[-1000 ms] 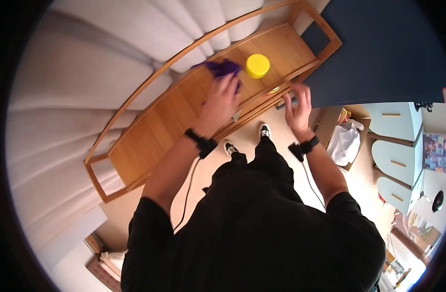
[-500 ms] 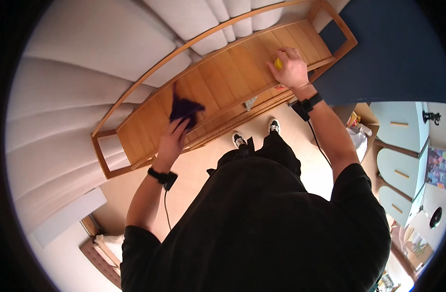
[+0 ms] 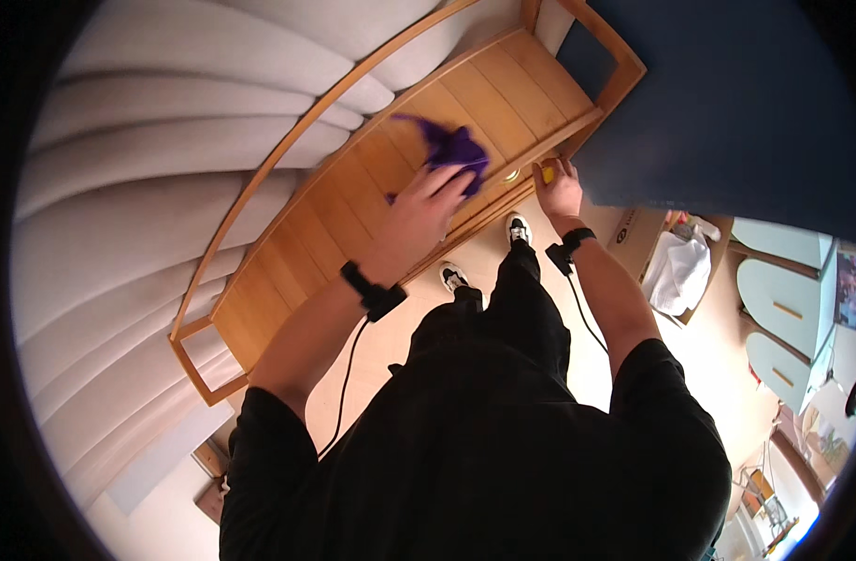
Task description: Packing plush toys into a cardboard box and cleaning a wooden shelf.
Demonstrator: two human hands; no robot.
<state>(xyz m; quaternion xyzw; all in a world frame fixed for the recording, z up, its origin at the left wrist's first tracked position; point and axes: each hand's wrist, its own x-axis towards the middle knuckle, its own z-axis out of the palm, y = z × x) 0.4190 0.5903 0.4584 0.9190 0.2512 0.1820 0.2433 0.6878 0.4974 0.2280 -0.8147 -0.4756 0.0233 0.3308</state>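
Note:
A slatted wooden shelf (image 3: 353,201) with a raised rail runs diagonally before me. On its top, right of the middle, my left hand (image 3: 411,224) grips a crumpled purple cloth (image 3: 458,150), one corner of it trailing toward the back rail. My right hand (image 3: 563,196) is just below the shelf's right front edge, fingers curled around a small yellow object (image 3: 548,175) whose kind I cannot make out. Beside those fingers a small round pale-yellow thing (image 3: 511,175) shows below the top board. Both wrists wear black bands with cables.
Pale gathered curtains (image 3: 185,150) hang behind the shelf. A dark blue panel (image 3: 718,112) borders its right end. On the floor at right stands a cardboard box (image 3: 634,229) with a white bag (image 3: 678,271), near light-blue drawers (image 3: 778,290). My shoes (image 3: 518,229) are below the shelf.
My left hand has slid the purple cloth rightward along the shelf. My right hand has come off the top board to below its front edge, still around the yellow object. The view has shifted.

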